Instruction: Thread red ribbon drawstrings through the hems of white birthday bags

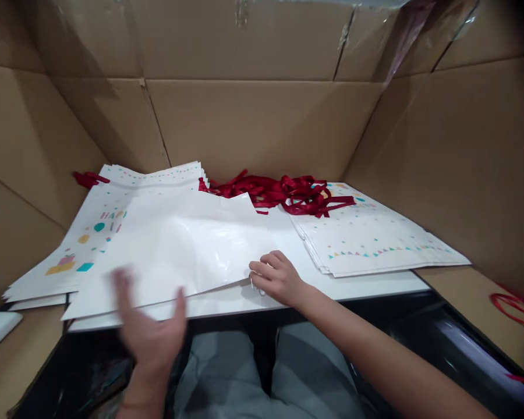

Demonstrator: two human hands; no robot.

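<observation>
- Your right hand (276, 279) pinches the near right corner of the glossy white flat paper bag (179, 244), which lies mid-way along the white table (375, 285).
- Your left hand (151, 329) is blurred, spread and grasps nothing; lay it flat on the bag's near edge.
- Lift the corner gently to avoid creases.

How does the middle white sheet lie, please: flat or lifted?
Partly lifted: the right hand holds a near corner of the sheet off the table; the rest lies flat.
</observation>
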